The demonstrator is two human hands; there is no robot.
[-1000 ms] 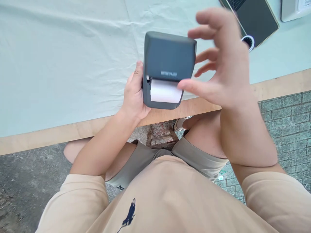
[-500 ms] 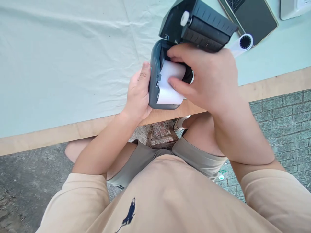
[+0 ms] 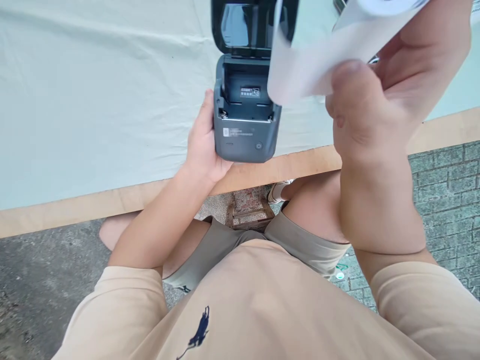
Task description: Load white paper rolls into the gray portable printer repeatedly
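Note:
My left hand (image 3: 204,137) is closed around the left side of a dark grey label printer (image 3: 245,142), its thumb along the edge and its other fingers hidden beneath. The printer's lid (image 3: 240,27) stands open, and its paper bay is bare inside, with a small printed sticker on the floor of the bay. Up and to the right, my right hand (image 3: 375,95) grips a white paper roll (image 3: 356,35), thumb pressed on the near side. A loose strip of the paper curls down from the roll beside the printer's right edge. The roll is slightly blurred and cut off at the top.
A pale cloth (image 3: 93,100) covers the table, whose wooden edge (image 3: 75,212) runs across in front of me. Below are my legs and a wooden stool frame (image 3: 249,215). A dark object's corner (image 3: 339,5) shows behind the roll.
My right hand has lifted the paper roll out of the printer and moved it up and right. My left hand has turned the printer so that its bay faces me.

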